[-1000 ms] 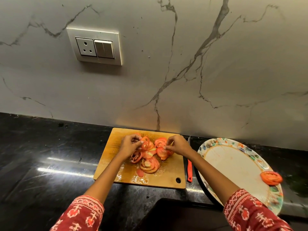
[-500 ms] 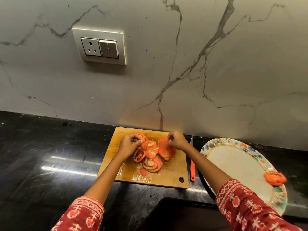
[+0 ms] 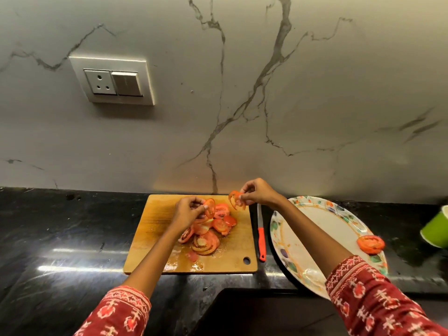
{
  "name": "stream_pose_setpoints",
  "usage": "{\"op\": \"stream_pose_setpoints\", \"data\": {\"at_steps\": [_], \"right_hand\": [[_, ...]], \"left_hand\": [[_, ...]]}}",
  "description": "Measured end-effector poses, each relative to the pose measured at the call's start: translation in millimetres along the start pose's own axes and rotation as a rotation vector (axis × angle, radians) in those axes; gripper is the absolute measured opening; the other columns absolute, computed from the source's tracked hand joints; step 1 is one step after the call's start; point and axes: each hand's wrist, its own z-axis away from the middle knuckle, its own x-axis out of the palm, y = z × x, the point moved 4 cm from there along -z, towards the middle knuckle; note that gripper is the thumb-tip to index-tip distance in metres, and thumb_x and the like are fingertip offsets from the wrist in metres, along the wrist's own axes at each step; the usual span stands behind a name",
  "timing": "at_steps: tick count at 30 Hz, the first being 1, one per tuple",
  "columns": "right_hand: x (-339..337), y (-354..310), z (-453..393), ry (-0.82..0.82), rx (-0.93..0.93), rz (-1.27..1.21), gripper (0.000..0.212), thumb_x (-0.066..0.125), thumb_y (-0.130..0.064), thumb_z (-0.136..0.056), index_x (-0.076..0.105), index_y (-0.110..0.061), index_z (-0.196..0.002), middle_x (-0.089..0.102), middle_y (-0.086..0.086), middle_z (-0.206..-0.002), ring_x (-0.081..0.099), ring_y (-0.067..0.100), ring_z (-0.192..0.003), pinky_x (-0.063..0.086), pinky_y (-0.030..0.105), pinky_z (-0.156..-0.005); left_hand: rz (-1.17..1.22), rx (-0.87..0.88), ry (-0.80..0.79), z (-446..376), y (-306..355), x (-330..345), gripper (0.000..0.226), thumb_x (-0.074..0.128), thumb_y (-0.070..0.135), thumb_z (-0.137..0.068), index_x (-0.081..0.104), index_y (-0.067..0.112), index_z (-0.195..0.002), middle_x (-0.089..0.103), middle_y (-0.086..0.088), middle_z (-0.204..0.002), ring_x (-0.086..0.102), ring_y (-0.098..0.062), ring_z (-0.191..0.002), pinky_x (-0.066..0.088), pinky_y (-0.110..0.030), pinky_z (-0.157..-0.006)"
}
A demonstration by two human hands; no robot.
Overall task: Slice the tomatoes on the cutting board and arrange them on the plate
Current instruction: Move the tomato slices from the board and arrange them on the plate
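— What are the hands doing?
— The right hand (image 3: pixel 259 194) is raised above the far right corner of the cutting board (image 3: pixel 155 229), fingers pinching a thin tomato slice (image 3: pixel 236 200). The left hand (image 3: pixel 190 212) is low over the tomato pile (image 3: pixel 208 231), its grip closed on another slice (image 3: pixel 210 207).
— And the plate?
— The plate (image 3: pixel 312 238) sits right of the board on the black table (image 3: pixel 60 238), one slice (image 3: pixel 370 243) at its far rim. A red-handled knife (image 3: pixel 261 236) lies between them. A green cup (image 3: pixel 436 229) is at the right edge.

black countertop (image 3: pixel 60 238); on it cutting board (image 3: pixel 155 238), knife (image 3: pixel 261 236), plate (image 3: pixel 312 229), green cup (image 3: pixel 436 230)
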Motion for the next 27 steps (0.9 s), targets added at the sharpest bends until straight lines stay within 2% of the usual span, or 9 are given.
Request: {"op": "stream_pose_setpoints", "data": {"at_steps": [2,6,10,14,17,20,22,25,27], "right_hand": [[-17,11,12,0.038,0.031,-0.013,0.018,0.066,0.003,-0.081,0.060,-0.011,-0.072,0.063,0.011,-0.073,0.061,0.014,-0.061,0.053,0.020,-0.059],[-62,48,49,0.127,0.118,-0.074,0.020,0.059,0.011,-0.081,0.057,-0.007,-0.076,0.059,0.009,-0.065,0.058,0.003,-0.043,0.049,0.014,-0.048],[-103,97,97,0.262,0.224,-0.072,0.015,0.059,0.012,-0.078,0.060,0.002,-0.089,0.062,0.012,-0.071,0.059,0.016,-0.056,0.052,0.017,-0.052],[-141,147,149,0.472,0.299,-0.055,0.011,0.064,0.007,-0.077,0.062,-0.004,-0.078,0.066,0.017,-0.075,0.062,0.016,-0.060,0.052,0.014,-0.051],[-171,180,183,0.591,0.386,-0.047,0.016,0.068,0.000,-0.078,0.061,-0.013,-0.072,0.065,0.006,-0.066,0.061,0.008,-0.055,0.049,0.014,-0.051],[-192,208,201,0.616,0.469,-0.030,0.012,0.068,-0.001,-0.076,0.063,-0.012,-0.075,0.067,0.012,-0.072,0.063,0.017,-0.063,0.056,0.027,-0.065],[-196,217,202,0.591,0.491,-0.020,0.011,0.067,0.000,-0.076,0.064,-0.008,-0.082,0.068,0.014,-0.073,0.064,0.016,-0.061,0.054,0.025,-0.065],[-196,225,192,0.560,0.500,-0.025,0.016,0.064,0.001,-0.076,0.063,-0.007,-0.090,0.067,0.007,-0.068,0.064,0.011,-0.057,0.051,0.019,-0.059],[-192,228,184,0.572,0.503,-0.040,0.010,0.065,-0.004,-0.079,0.065,-0.006,-0.089,0.067,0.007,-0.070,0.064,0.013,-0.061,0.053,0.023,-0.063]], "left_hand": [[0.014,0.008,-0.050,-2,7,20,0.011,0.060,-0.007,-0.083,0.058,0.004,-0.083,0.058,-0.007,-0.067,0.059,0.001,-0.047,0.050,-0.013,-0.048],[0.015,0.039,-0.154,-4,27,72,0.016,0.059,-0.007,-0.083,0.057,0.008,-0.079,0.060,-0.003,-0.063,0.059,0.000,-0.046,0.050,-0.013,-0.049],[-0.019,0.097,-0.281,-2,44,131,0.020,0.062,-0.005,-0.082,0.061,0.012,-0.072,0.064,0.009,-0.052,0.062,-0.001,-0.051,0.052,-0.019,-0.053],[-0.080,0.143,-0.355,6,57,189,0.008,0.065,-0.005,-0.079,0.064,0.002,-0.083,0.062,0.000,-0.065,0.061,-0.003,-0.053,0.048,-0.011,-0.050],[-0.063,0.130,-0.424,12,60,222,0.008,0.066,-0.002,-0.079,0.065,0.001,-0.087,0.063,-0.008,-0.073,0.062,-0.015,-0.062,0.054,-0.017,-0.056],[-0.083,0.121,-0.465,17,58,250,0.008,0.067,0.000,-0.079,0.066,0.000,-0.086,0.065,-0.009,-0.077,0.064,-0.019,-0.066,0.057,-0.021,-0.062],[-0.087,0.126,-0.489,22,58,265,0.007,0.067,0.000,-0.079,0.066,0.000,-0.086,0.065,-0.007,-0.078,0.064,-0.019,-0.069,0.057,-0.022,-0.063],[-0.077,0.112,-0.502,24,59,284,0.006,0.066,0.001,-0.080,0.065,0.002,-0.086,0.064,-0.009,-0.080,0.064,-0.024,-0.074,0.057,-0.021,-0.063],[-0.086,0.094,-0.494,25,60,291,0.008,0.066,0.002,-0.080,0.066,0.002,-0.088,0.065,-0.010,-0.084,0.065,-0.025,-0.077,0.058,-0.024,-0.067]]}}
